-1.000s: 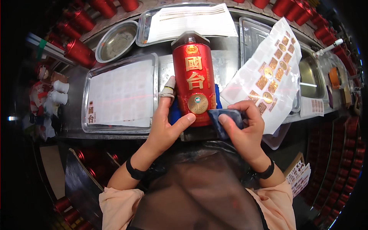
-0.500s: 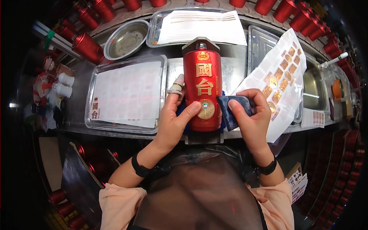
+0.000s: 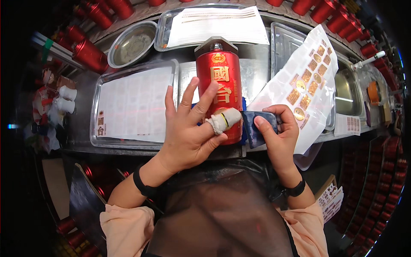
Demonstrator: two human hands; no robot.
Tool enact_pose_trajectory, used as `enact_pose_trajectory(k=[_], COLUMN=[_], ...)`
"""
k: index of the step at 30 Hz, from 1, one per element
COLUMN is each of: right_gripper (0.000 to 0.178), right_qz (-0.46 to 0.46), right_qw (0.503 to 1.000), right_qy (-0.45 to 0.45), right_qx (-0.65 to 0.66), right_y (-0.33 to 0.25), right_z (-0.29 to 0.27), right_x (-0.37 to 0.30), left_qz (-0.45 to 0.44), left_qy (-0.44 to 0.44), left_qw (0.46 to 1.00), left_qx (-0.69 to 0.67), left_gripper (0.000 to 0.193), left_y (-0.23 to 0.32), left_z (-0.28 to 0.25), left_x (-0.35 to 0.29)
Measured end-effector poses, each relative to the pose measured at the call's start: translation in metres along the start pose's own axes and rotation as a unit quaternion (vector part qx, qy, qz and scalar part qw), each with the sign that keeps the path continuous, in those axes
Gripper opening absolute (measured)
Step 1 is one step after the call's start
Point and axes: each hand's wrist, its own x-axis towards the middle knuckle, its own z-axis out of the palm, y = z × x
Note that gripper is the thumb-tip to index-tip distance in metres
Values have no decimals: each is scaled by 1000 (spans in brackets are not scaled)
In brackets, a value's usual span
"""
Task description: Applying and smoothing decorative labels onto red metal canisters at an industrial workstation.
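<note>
A red bottle (image 3: pixel 230 92) with gold lettering lies in a metal holder (image 3: pixel 216 41), its neck pointing away from me. My left hand (image 3: pixel 185 135) spreads its fingers over the bottle's left side. Its wrapped index finger, in a white finger cover (image 3: pixel 226 121), rests on or just over the round gold emblem low on the bottle and mostly hides it. In my right hand (image 3: pixel 280 139) is a dark blue flat scraper (image 3: pixel 253 132), pinched between thumb and fingers, its edge close beside the bottle's right side.
Left of the bottle, a metal tray (image 3: pixel 96 122) bears a white transfer sheet (image 3: pixel 137 100). A steel bowl (image 3: pixel 130 45) and another tray with paper (image 3: pixel 218 25) stand behind. At right lies a curled sheet of gold decals (image 3: pixel 306 85), near a sink (image 3: pixel 349 96). Red bottles (image 3: pixel 90 55) line the back.
My left hand has let go of the bottle's left side and opened, bringing its covered finger across the emblem. The right hand still holds the scraper. The whole view has shifted slightly.
</note>
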Motion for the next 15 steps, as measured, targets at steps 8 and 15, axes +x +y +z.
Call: enact_pose_trajectory(k=[8, 15], right_gripper=[21, 22], right_qz=[-8, -70], right_qw=[1000, 997], right_qy=[-12, 4], right_qx=[5, -32], right_y=[3, -10], right_z=[0, 4], right_x=[-1, -1], left_qz=[18, -78], left_qy=[6, 75], left_qw=[1000, 992], left_qx=[-3, -64], left_gripper=[34, 36], left_y=[2, -6], left_z=[9, 22], left_x=[-29, -37])
